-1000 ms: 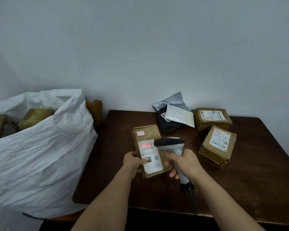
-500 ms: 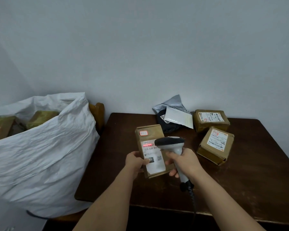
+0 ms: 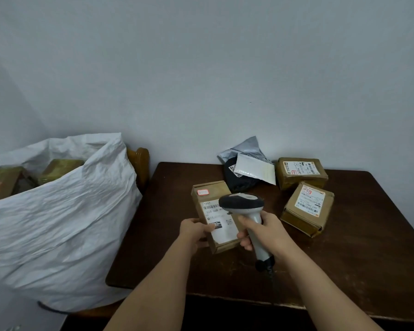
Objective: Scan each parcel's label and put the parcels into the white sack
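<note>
**Parcel presented label-up under the scanner head**

Left hand (image 3: 194, 231) grips the brown cardboard parcel with the white shipping label (image 3: 216, 217) at its near-left edge, thumb across the label's lower corner, fingers under. The parcel is tilted so its labelled face looks up toward the camera and the scanner; judged purpose: give the reader a square look at the barcode near the label's top. Whether its lower edge rests on the dark brown wooden bench (image 3: 368, 263) cannot be told.

Right hand (image 3: 269, 234) is wrapped round the pale grip of the grey handheld barcode scanner (image 3: 245, 210), whose dark head sits just above the label's right side and hides part of it. Its cable runs down off the front of the bench. No scan line shows on the label.

White woven sack (image 3: 65, 225) stands open at the left, just beside the bench edge, within easy reach of the left hand; tops of brown boxes show in its mouth.

Waiting at the back right of the bench: two more brown cardboard boxes (image 3: 307, 207), labels up, and a grey plastic mailer bag with a white label (image 3: 247, 167), lying against a dark bundle.

Judgement: scan step in hand; transfer to the sack not yet done.
</note>
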